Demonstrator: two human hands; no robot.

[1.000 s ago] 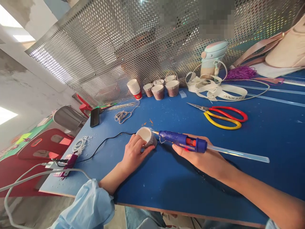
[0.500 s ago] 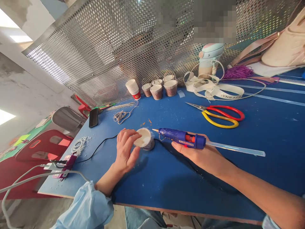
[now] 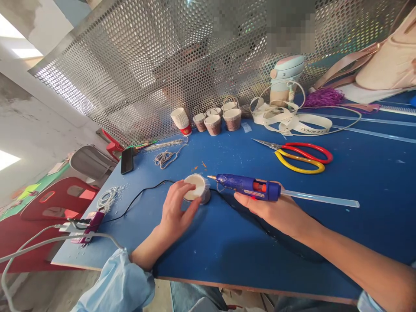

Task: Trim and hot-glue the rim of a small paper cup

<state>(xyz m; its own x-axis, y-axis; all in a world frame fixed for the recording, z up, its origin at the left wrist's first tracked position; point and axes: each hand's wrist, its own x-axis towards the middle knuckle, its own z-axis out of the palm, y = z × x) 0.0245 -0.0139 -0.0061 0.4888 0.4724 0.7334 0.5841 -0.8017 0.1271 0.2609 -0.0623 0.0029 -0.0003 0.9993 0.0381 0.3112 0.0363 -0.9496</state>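
Observation:
A small white paper cup (image 3: 193,193) stands on the blue table, its open mouth facing up toward me. My left hand (image 3: 178,206) is at its left side, with fingers curled over the rim and the thumb against the near side. In my right hand (image 3: 269,212) lies a blue hot glue gun (image 3: 242,184), held level with its nozzle pointing left, just short of the cup's right rim. A clear glue stick (image 3: 320,198) juts out of the gun's back end. A red light glows near my fingers.
Behind stand stacked paper cups (image 3: 180,120) and several twine-wrapped little baskets (image 3: 213,123). Red-and-yellow scissors (image 3: 295,156), white ribbon (image 3: 292,121) and a bottle (image 3: 286,78) are to the right. Left are twine (image 3: 165,159), a phone (image 3: 127,160), a black cord (image 3: 139,193) and a power strip (image 3: 87,227).
My left hand has shifted slightly right and closed in on the cup, its thumb now at the near rim. The glue gun has hardly moved.

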